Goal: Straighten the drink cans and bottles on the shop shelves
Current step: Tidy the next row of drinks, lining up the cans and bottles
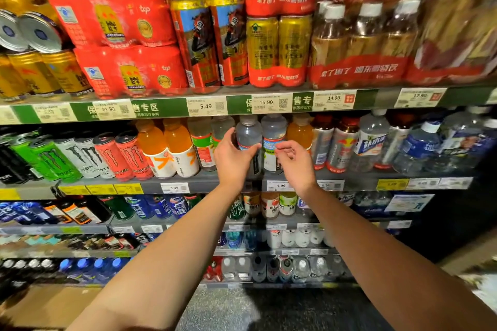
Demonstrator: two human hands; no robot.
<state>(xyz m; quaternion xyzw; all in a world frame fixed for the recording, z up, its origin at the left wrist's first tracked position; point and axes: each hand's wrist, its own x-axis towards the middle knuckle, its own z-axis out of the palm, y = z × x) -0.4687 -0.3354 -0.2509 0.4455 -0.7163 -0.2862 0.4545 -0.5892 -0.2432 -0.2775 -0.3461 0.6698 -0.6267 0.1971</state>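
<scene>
While left hand [231, 158] grips clear bottle [248, 133] | right hand [294, 162] beside, loosely curled, empty

— What do we see besides the stock?
— Price tags [205, 106] on green strips [145, 109], yellow tags [127, 188] lower down, speckled floor [223, 309].
— And bottom left?
— We think cardboard [51, 303]; it's blurred.

A shop, drinks aisle. Stacked metal shelves [172, 183] packed with cans [129, 153] and bottles [271, 140] in rows, facing out. Printed price tags [205, 106] clipped along every shelf edge, just above and below the held bottle [248, 133]. Shrink-wrapped multipacks [118, 13] on the level overhead. Green sign strips [148, 109] beside the tags.
</scene>
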